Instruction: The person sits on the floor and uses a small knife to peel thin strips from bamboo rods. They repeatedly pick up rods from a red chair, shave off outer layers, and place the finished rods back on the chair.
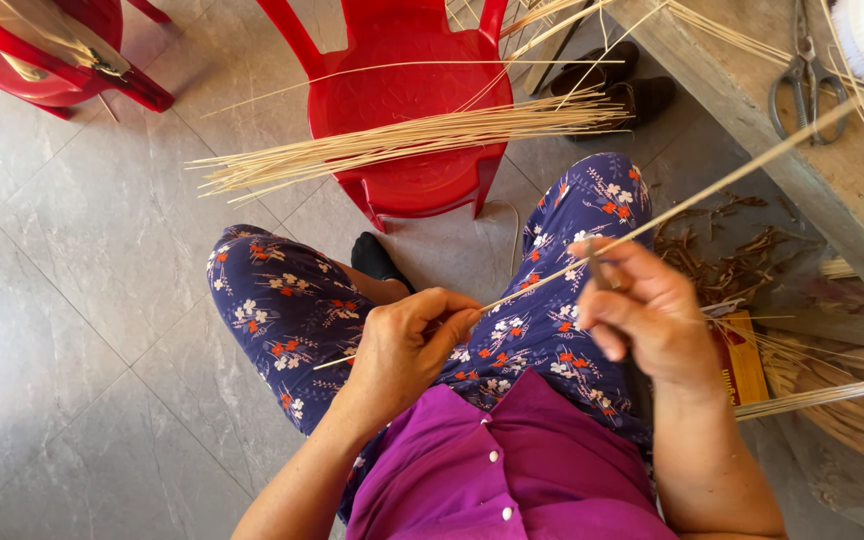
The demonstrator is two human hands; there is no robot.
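Observation:
My left hand pinches a long thin pale cane strip over my lap; the strip runs up to the right past the workbench edge, and its short end pokes out to the left of the hand. My right hand is closed around a small dark blade or tool held against the same strip. I sit in blue floral trousers and a magenta shirt.
A red plastic chair in front carries a bundle of cane strips. Another red chair stands far left. Scissors lie on the wooden bench at right. Shavings, more cane bundles and dark shoes surround me.

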